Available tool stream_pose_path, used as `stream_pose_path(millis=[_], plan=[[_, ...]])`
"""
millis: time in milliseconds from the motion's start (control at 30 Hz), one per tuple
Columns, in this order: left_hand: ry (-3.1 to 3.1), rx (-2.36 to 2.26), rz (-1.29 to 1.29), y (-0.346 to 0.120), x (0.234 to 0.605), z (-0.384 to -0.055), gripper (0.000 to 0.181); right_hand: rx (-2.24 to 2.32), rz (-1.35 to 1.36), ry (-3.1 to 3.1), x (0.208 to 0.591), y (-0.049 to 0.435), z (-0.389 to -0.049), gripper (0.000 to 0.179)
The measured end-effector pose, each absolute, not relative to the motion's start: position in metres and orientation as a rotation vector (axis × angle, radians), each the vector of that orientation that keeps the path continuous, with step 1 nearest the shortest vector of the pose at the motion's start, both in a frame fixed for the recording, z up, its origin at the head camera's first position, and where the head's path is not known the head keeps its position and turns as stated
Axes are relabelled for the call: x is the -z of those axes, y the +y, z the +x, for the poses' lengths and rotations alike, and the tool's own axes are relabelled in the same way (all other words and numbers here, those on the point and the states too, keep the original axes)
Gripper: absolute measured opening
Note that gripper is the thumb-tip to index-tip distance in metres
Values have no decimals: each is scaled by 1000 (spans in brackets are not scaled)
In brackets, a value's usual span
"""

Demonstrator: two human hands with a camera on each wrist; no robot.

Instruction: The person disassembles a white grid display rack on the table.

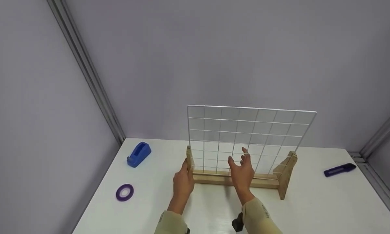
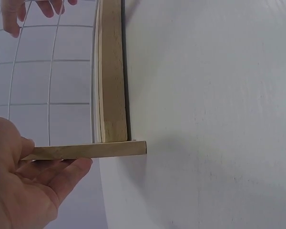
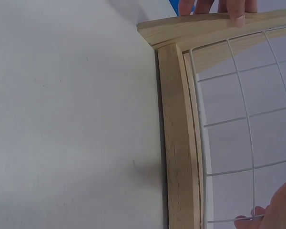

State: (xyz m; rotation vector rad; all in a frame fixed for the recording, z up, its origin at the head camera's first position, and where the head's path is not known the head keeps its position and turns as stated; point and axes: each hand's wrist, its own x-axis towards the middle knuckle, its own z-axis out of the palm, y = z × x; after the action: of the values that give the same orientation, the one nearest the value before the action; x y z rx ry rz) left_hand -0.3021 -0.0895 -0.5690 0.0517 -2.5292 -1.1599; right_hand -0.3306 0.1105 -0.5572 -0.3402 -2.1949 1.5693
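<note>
A white wire grid (image 1: 252,108) stands upright in a wooden stand on the table. The stand has a low crossbar (image 1: 211,179), a left side panel (image 1: 190,160) and a right side panel (image 1: 286,175). My left hand (image 1: 183,182) grips the left side panel, thumb on one face and fingers on the other, as the left wrist view shows. In front of the grid's lower middle is my right hand (image 1: 242,175), thumb and fingers spread apart. Its fingertips are at the wires; whether they touch, I cannot tell.
A blue tape dispenser (image 1: 139,155) stands at the back left, with a purple ring-shaped roll (image 1: 118,193) nearer the front. At the far right lies a dark blue cutter knife (image 1: 348,167). Pale walls rise behind and beside the white table (image 1: 321,208).
</note>
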Motion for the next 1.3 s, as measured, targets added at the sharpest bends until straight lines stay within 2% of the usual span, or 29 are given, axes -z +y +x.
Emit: stream_pose_path(millis=[200,667,967,1300], plan=[[-2552,1151,55,-90,567,-303,46,-1669,-362,-2189,554,111,-330,57],[-2492,1147,21,-94,571,-303,44,-1711,-337,-2205,550,111,-332,65],[-2494,1321,129,-94,568,-307,50,-1706,-357,-2202,550,112,-333,69],[-2349,1465,268,-90,582,-312,45,-1674,-371,-2208,551,109,-334,71]])
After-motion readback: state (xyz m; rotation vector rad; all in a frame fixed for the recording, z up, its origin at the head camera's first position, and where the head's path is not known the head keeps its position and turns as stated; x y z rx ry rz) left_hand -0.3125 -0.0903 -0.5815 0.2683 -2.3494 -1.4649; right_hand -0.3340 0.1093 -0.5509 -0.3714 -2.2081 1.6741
